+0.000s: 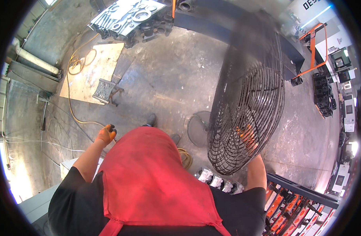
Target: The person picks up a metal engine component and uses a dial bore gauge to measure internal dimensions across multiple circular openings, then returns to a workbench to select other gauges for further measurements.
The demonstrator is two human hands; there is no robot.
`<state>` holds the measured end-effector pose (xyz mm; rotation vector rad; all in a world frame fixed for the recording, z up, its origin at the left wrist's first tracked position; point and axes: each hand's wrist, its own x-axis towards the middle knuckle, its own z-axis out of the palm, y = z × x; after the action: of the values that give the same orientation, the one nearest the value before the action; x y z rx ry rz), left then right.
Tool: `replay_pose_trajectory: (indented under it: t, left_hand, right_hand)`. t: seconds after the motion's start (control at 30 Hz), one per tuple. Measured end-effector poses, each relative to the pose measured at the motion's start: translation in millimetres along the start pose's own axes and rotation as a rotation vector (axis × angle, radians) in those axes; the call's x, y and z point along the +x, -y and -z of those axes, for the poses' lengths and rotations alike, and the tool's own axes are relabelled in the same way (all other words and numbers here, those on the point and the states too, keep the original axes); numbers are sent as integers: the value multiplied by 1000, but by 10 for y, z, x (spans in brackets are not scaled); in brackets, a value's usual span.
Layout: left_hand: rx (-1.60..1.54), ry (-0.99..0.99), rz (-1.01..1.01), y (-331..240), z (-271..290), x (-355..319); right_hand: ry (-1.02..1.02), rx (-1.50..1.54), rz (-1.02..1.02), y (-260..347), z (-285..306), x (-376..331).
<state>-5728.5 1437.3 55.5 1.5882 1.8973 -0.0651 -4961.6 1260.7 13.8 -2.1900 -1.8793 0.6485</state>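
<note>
My left hand, in an orange glove with dark fingertips, hangs out to the left with its fingers curled. What it holds, if anything, is hidden. A yellow hose runs along the floor and passes close to it. On the right, my right hand, also orange-gloved, shows only in part through the wires of a large dark fan's guard. Those wires cover its fingers, so I cannot tell whether it grips the guard. The fan's upper part is blurred.
Metal parts lie on a table at the far left. A plywood sheet with a small metal stand is on the floor. Dark engine blocks stand right, near an orange frame. A rack holds parts at lower right.
</note>
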Motion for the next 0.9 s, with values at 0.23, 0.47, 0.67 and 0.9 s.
replay_pose_trajectory:
  t: [0.23, 0.47, 0.67, 0.9]
  left_hand:
    - [0, 5, -4, 197, -184, 102]
    - [-44, -8, -31, 160, -261, 275]
    - [-29, 34, 24, 32, -55, 388]
    - [-90, 110, -28, 368, -41, 935]
  right_hand:
    - [18, -20, -1, 41, 21, 17]
    - [41, -29, -23, 77, 6, -102]
    - [88, -69, -108, 164, 31, -313]
    - [254, -330, -482, 606, -464, -1394]
